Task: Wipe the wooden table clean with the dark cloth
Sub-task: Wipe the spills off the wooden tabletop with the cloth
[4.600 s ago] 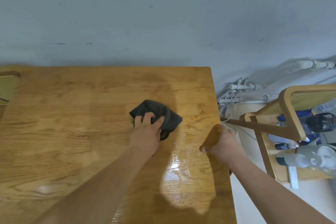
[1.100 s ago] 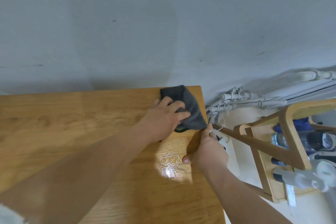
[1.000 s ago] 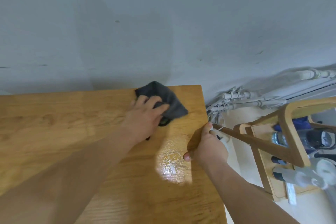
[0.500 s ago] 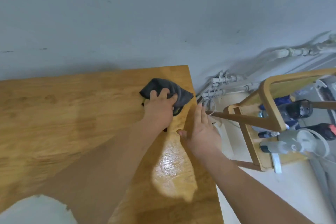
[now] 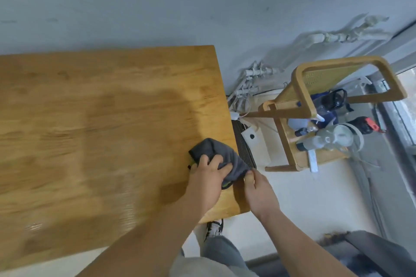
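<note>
The wooden table (image 5: 101, 123) fills the left and middle of the view, its right edge running down past the centre. A crumpled dark cloth (image 5: 219, 155) lies on the table close to that right edge, its corner hanging slightly over it. My left hand (image 5: 207, 181) presses down on the cloth with curled fingers gripping it. My right hand (image 5: 258, 191) rests at the table's right edge beside the cloth, fingertips touching the cloth's overhanging corner; whether it pinches it is unclear.
A wooden chair (image 5: 319, 105) holding bottles (image 5: 315, 139) stands to the right of the table. White pipes (image 5: 249, 83) run along the grey wall. A white box (image 5: 254, 141) and a dark grille sit on the floor by the table edge. My foot (image 5: 215, 229) is below.
My left hand has dragged the cloth from the far right corner toward me along the right edge. My right hand followed down the edge. The view tilted downward.
</note>
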Available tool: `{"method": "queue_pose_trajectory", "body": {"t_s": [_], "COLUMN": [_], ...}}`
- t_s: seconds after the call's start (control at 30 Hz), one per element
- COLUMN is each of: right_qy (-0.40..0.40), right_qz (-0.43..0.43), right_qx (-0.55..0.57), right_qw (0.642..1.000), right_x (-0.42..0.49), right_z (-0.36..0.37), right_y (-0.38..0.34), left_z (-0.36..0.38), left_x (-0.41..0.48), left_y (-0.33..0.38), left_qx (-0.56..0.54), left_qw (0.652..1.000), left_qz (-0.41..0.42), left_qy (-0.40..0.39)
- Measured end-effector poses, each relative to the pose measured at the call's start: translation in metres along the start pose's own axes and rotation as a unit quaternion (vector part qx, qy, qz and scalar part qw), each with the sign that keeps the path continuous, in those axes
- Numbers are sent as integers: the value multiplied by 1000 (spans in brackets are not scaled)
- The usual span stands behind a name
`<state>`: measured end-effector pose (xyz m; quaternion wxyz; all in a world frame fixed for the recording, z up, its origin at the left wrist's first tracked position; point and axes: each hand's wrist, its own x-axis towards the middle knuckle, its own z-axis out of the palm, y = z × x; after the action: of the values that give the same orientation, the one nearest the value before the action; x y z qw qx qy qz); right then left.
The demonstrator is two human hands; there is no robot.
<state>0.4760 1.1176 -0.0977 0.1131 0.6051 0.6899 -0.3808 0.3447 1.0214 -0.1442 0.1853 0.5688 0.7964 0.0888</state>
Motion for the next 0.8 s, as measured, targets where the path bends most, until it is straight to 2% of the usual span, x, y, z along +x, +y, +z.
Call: {"method": "queue_pose_trajectory", "body": {"t_s": [0.07, 0.23, 0.37, 0.43, 0.5, 0.57, 0.6, 0.63, 0.7, 0.73, 0.8], "right_qy": [-17, -77, -152, -183, -214, -242, -257, -270, -287, -287, -233], "right_qz": [-2, 12, 118, 162, 165, 143, 129, 116, 94, 81, 73], "right_qx": [13, 58, 174, 224, 291, 365, 404, 436, 466, 458, 388], "right_qw": [1000, 995, 966, 943, 918, 888, 868, 851, 831, 838, 889], "right_x": [-2, -18, -38, -45, -49, -55, -58, -60, -65, -67, -66], "right_z": [-1, -11, -20, -28, -37, -49, -56, -65, -78, -83, -85], "right_y": [16, 49, 75, 84, 86, 82, 78, 74, 66, 61, 53], "left_z": [2, 8, 19, 12, -5, -18, -22, -27, -37, -37, -43], "left_x": [-19, -57, -76, -79, -79, -77, -75, -75, -79, -80, -82], "left_y": [18, 64, 88, 97, 109, 121, 127, 134, 146, 148, 150], "left_qx": [-30, -23, -161, -295, -446, -530, -547, -553, -534, -518, -505], "left_qw": [999, 989, 962, 924, 855, 799, 787, 784, 805, 823, 843], "left_qz": [-30, -113, -167, -195, -240, -278, -284, -283, -256, -232, -179], "left_qy": [13, -94, -144, -146, -111, -56, -29, -2, 17, 2, -51]}}
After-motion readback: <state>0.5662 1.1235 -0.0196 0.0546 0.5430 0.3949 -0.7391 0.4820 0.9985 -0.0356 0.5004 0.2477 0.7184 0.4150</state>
